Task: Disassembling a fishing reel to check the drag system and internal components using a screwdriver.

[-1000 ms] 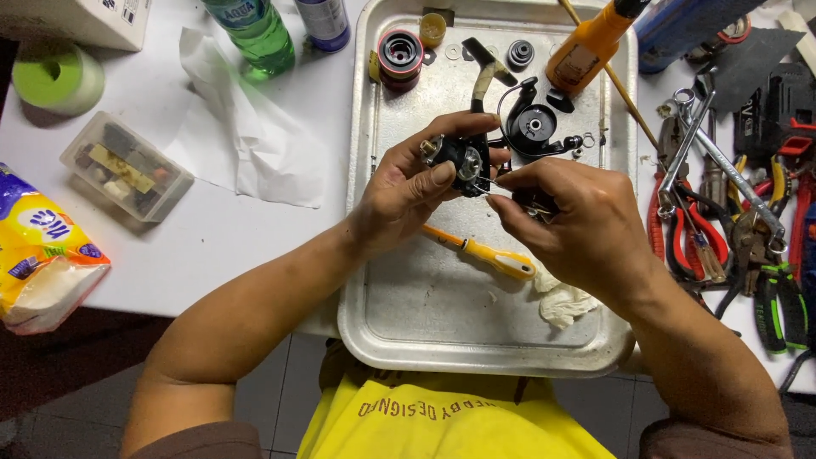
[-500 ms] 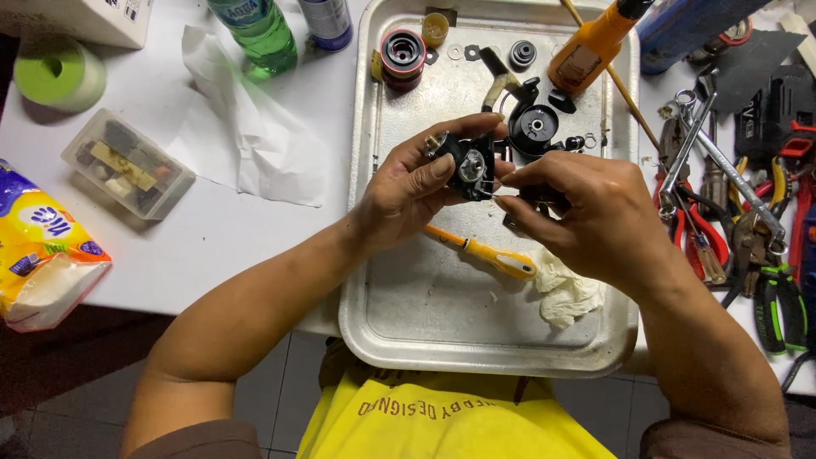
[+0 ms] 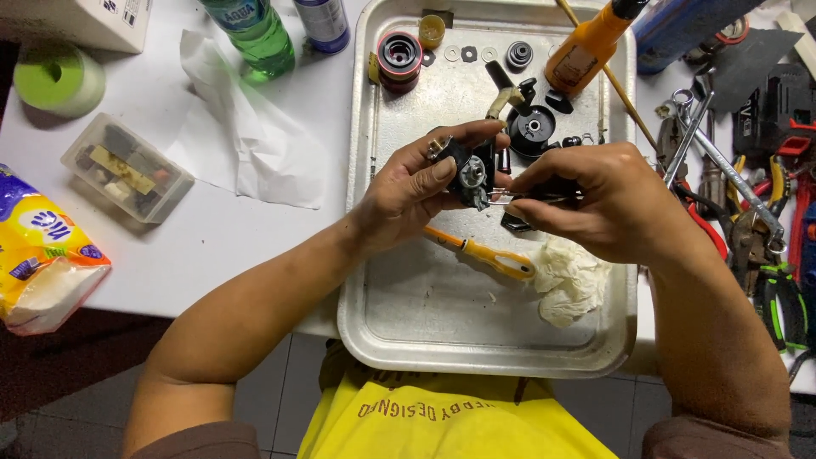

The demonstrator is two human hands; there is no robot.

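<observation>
My left hand [image 3: 416, 189] grips a small black mechanical body with a silver gear [image 3: 470, 172], held above a metal tray [image 3: 408, 340]. My right hand [image 3: 595, 200] pinches a thin metal tool [image 3: 510, 197] whose tip touches the right side of that black body. Under my hands lies a yellow-handled screwdriver [image 3: 489, 255], and a crumpled white tissue [image 3: 571, 279] rests by my right wrist.
At the tray's far end lie a red and black spool [image 3: 399, 59], washers, black round parts [image 3: 531, 127] and an orange bottle [image 3: 589, 47]. Pliers and wrenches [image 3: 731, 195] crowd the right. On the left are a green bottle [image 3: 255, 34], a clear parts box [image 3: 127, 167], white paper and a tissue pack [image 3: 42, 255].
My hands have shifted slightly. The black body has turned so its silver gear faces up, and my right hand has brought the thin metal tool against it.
</observation>
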